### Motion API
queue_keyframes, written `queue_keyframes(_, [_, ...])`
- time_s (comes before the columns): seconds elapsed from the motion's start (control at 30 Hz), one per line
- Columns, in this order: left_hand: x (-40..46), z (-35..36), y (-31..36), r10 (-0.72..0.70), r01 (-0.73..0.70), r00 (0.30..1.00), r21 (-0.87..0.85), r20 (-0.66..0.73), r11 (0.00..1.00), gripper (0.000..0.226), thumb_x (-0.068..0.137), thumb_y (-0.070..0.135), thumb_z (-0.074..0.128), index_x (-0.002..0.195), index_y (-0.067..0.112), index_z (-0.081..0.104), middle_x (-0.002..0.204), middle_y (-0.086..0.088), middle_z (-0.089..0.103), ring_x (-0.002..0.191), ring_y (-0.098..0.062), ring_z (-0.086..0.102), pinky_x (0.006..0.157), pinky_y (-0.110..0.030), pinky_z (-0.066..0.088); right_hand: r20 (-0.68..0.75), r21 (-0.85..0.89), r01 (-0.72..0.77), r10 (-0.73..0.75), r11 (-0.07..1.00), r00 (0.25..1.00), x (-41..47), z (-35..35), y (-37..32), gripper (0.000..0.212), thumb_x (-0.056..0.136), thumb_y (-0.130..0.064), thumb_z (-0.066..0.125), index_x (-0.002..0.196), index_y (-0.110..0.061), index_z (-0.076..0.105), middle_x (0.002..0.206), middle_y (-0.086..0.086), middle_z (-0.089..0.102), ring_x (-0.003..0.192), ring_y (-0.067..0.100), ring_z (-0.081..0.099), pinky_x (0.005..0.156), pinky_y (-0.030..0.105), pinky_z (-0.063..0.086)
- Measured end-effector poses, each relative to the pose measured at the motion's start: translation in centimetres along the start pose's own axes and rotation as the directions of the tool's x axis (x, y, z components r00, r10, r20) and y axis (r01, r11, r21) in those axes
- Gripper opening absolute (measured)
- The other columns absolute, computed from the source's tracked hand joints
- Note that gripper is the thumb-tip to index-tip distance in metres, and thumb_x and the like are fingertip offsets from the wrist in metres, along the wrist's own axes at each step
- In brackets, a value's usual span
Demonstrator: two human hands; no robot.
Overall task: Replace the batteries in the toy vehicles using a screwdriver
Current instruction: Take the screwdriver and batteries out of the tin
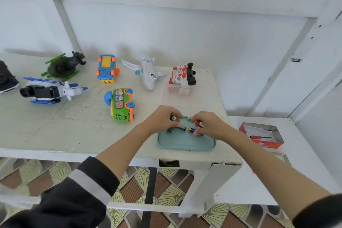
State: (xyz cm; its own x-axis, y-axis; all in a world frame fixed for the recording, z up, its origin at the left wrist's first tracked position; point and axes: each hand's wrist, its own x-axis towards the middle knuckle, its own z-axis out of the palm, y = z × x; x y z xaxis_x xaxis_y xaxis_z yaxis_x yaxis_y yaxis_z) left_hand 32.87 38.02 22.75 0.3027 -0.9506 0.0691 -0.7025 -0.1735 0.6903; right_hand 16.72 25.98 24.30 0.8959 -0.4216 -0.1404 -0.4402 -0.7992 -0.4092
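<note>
While both hands reach into the blue tray (pixel 185 144), the left hand (pixel 162 118) pinches a green battery (pixel 173 116). The right hand (pixel 207 124) pinches a red battery (pixel 199 122). A purple battery (pixel 191 130) lies sideways in the tray, touching the right fingers (pixel 197 132), so that hand is nearer.

Bright, soft daylight; fisheye edges, sl. blur

view: single, head-worn | facing: forward and down onto the white table (pixel 77 131) | range: near, table's front edge close below | framed: table's right corner, wall behind, floor beneath
</note>
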Motion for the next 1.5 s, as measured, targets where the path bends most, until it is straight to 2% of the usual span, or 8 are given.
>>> queue_keyframes(0.23, [-0.4, 0.8, -0.3, 0.037, -0.043, 0.995, -0.071, -0.094, 0.997, 0.023, 0.087, -0.003, 0.065, 0.108, 0.004, 0.062, 0.084, -0.002, 0.062, 0.073, -0.008, 0.054, 0.067, -0.004, 0.038, -0.117, 0.117, 0.026, -0.012, 0.993, 0.993, 0.2, 0.5, -1.0, 0.038, 0.081, -0.017, 0.071, 0.108, -0.006, 0.047, 0.093, -0.001, 0.049, 0.084, 0.017, 0.046, 0.065, 0.023, 0.029])
queue_keyframes(0.57, [-0.3, 2.7, -0.5, -0.010, 0.000, 0.998, -0.167, -0.058, 0.986, 0.029, 0.084, 0.006, 0.073, 0.101, 0.014, 0.050, 0.088, 0.007, 0.047, 0.076, -0.002, 0.044, 0.068, -0.009, 0.037, -0.015, -0.080, 0.078, -0.079, 0.994, 0.997, 0.8, 0.8, -1.0, 0.051, 0.073, -0.038, 0.075, 0.104, -0.011, 0.043, 0.097, -0.009, 0.039, 0.079, 0.014, 0.045, 0.064, 0.027, 0.036])
queue_keyframes(0.73, [-0.2, 2.4, -0.5, -0.056, 0.030, 0.994, -0.258, -0.095, 0.966, 0.026, 0.090, -0.007, 0.057, 0.106, 0.012, 0.051, 0.084, 0.002, 0.055, 0.075, -0.008, 0.050, 0.067, -0.008, 0.040, -0.035, 0.038, 0.095, -0.093, 0.995, 0.995, 1.3, 1.5, -0.5, 0.042, 0.080, -0.018, 0.071, 0.111, -0.003, 0.046, 0.102, -0.003, 0.036, 0.090, 0.014, 0.038, 0.081, 0.028, 0.037])
queue_keyframes(0.9, [-0.4, 2.6, -0.8, -0.016, -0.020, 0.988, -0.228, -0.157, 0.973, 0.032, 0.089, -0.015, 0.052, 0.107, 0.011, 0.054, 0.087, 0.005, 0.064, 0.091, 0.002, 0.059, 0.083, -0.004, 0.041, -0.129, 0.068, 0.172, -0.162, 0.983, 0.978, 1.1, 2.7, 0.0, 0.028, 0.086, -0.002, 0.059, 0.111, 0.001, 0.048, 0.099, 0.000, 0.037, 0.092, 0.015, 0.032, 0.074, 0.020, 0.025])
queue_keyframes(1.1, [-0.2, 3.1, -1.0, 0.012, -0.066, 0.974, -0.231, -0.224, 0.971, 0.030, 0.089, -0.013, 0.055, 0.115, 0.003, 0.058, 0.102, 0.005, 0.066, 0.098, 0.000, 0.061, 0.087, -0.002, 0.039, -0.343, 0.210, 0.216, -0.135, 0.953, 0.930, 0.6, 2.2, -0.1, 0.015, 0.085, 0.014, 0.046, 0.093, 0.007, 0.057, 0.092, 0.016, 0.056, 0.084, 0.019, 0.045, 0.071, 0.017, 0.031])
queue_keyframes(1.23, [-0.2, 3.3, -0.9, 0.053, -0.103, 0.972, -0.214, -0.231, 0.971, 0.037, 0.089, -0.014, 0.055, 0.123, 0.001, 0.056, 0.117, -0.005, 0.067, 0.109, -0.009, 0.060, 0.093, -0.004, 0.040, -0.299, 0.214, 0.211, -0.142, 0.954, 0.944, 0.1, 2.8, 0.2, 0.023, 0.088, 0.011, 0.046, 0.106, 0.004, 0.058, 0.104, 0.016, 0.060, 0.095, 0.026, 0.053, 0.079, 0.017, 0.036])
queue_keyframes(1.37, [-0.3, 3.3, -1.0, 0.065, -0.101, 0.980, -0.191, -0.189, 0.976, 0.039, 0.089, -0.014, 0.054, 0.125, 0.000, 0.054, 0.123, -0.009, 0.064, 0.113, -0.012, 0.056, 0.095, -0.002, 0.036, -0.146, 0.217, 0.187, -0.157, 0.958, 0.977, -0.1, 2.9, 0.3, 0.034, 0.090, 0.007, 0.047, 0.123, -0.001, 0.050, 0.120, 0.012, 0.052, 0.104, 0.014, 0.045, 0.082, 0.011, 0.029])
queue_keyframes(1.5, [-0.4, 3.0, -0.9, 0.040, -0.058, 0.994, -0.169, -0.104, 0.984, 0.041, 0.091, -0.008, 0.056, 0.131, 0.002, 0.050, 0.129, -0.010, 0.059, 0.118, -0.013, 0.052, 0.095, -0.003, 0.034, -0.141, 0.226, 0.181, -0.152, 0.957, 0.978, -0.2, 2.7, -0.1, 0.036, 0.088, 0.007, 0.049, 0.122, -0.001, 0.043, 0.114, 0.007, 0.043, 0.097, 0.012, 0.039, 0.075, 0.003, 0.029])
